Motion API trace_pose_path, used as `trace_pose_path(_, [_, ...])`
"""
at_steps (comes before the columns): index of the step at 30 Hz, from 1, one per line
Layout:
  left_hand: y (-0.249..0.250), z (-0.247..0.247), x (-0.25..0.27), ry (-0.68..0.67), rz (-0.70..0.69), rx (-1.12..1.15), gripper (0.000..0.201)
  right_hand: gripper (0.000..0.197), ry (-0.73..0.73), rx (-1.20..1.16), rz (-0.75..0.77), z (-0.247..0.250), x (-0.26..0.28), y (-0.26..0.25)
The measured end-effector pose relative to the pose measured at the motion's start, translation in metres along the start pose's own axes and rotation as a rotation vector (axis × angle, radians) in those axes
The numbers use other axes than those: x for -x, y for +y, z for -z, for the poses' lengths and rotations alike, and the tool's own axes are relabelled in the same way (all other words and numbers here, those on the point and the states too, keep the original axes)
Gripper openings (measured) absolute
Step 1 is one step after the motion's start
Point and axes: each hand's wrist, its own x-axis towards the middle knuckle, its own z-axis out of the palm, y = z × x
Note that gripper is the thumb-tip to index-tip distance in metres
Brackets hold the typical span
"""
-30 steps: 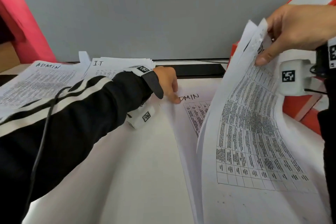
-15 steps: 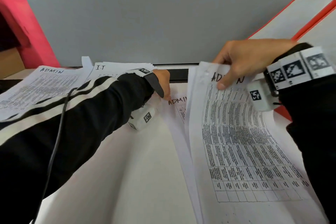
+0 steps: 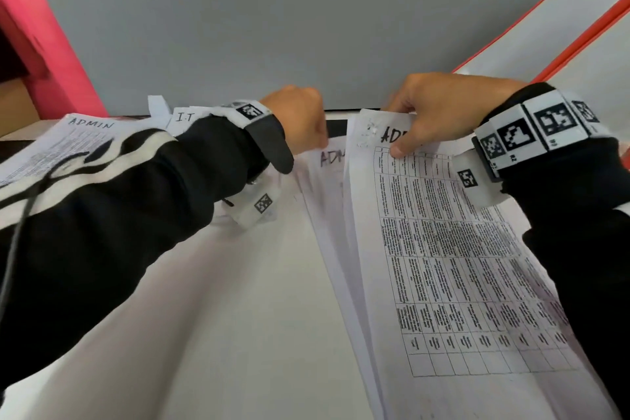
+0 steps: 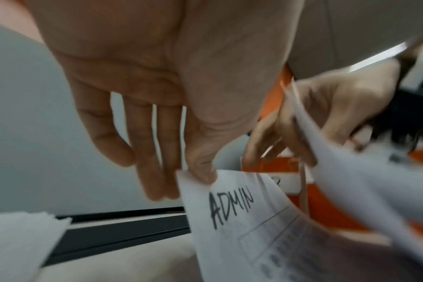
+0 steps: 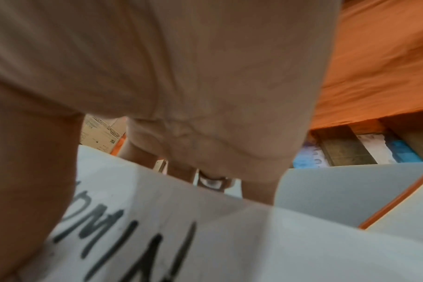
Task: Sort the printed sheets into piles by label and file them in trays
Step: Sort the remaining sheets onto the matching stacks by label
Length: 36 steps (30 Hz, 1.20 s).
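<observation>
A stack of printed table sheets (image 3: 460, 266) lies on the white table at the right. My right hand (image 3: 402, 133) grips the far edge of the upper sheets, thumb over a handwritten ADMIN label; the right wrist view shows that label (image 5: 145, 238) close up under the palm. Just left of it, my left hand (image 3: 318, 143) pinches the far left corner of a lower sheet marked ADMIN (image 4: 232, 206), thumb on top and fingers behind. Sorted piles lie at the far left: an ADMIN pile (image 3: 68, 147) and an I.T pile (image 3: 184, 118), partly hidden by my left sleeve.
A grey divider panel (image 3: 306, 27) stands along the back of the table. Red trays (image 3: 552, 31) with white insides rise at the back right, close to my right wrist. A black strip (image 4: 123, 234) runs along the table's far edge. Bare white table (image 3: 238, 317) lies in front.
My right hand has brought the lifted sheets down and left, from raised high to low over the stack. My left hand stayed at the lower ADMIN sheet's corner and now pinches it.
</observation>
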Motion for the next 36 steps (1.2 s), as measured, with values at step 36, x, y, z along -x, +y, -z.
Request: trace_pose_path(36, [0.014, 0.013, 0.002, -0.105, -0.101, 0.22, 0.035, 0.019, 0.007, -0.103, 0.087, 0.01, 0.017, -0.01])
